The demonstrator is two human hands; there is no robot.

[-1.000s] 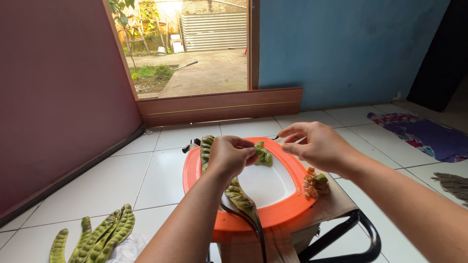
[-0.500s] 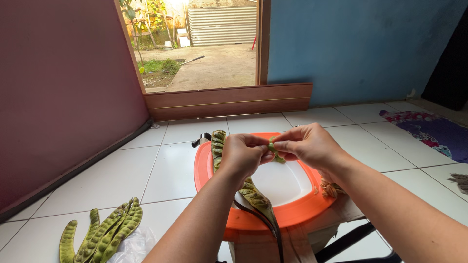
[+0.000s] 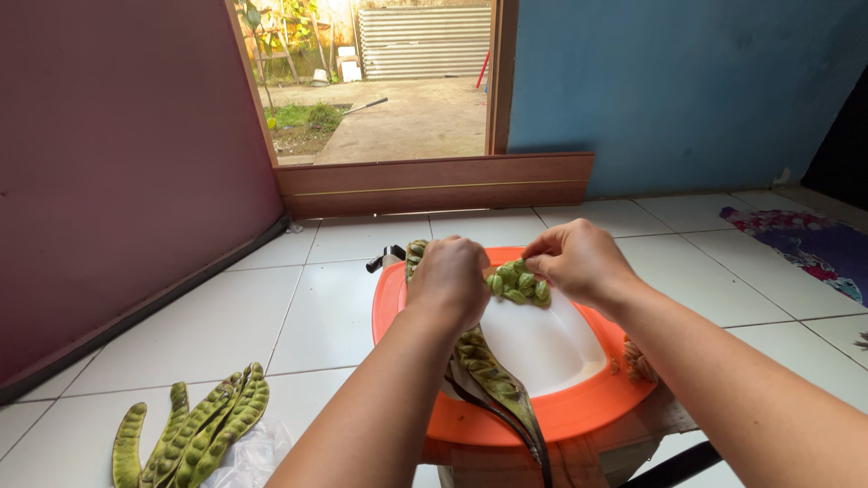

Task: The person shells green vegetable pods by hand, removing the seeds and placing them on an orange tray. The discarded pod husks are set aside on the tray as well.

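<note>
Both hands (image 3: 515, 271) pinching pod (image 3: 493, 375)

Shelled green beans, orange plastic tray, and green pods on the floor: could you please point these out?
Shelled green beans (image 3: 518, 282), head view, pile's middle.
Orange plastic tray (image 3: 579, 411), head view, near rim.
Green pods (image 3: 194, 434), head view, bundle's middle.

Head camera looks down, close, over the orange tray (image 3: 579, 417).
</note>
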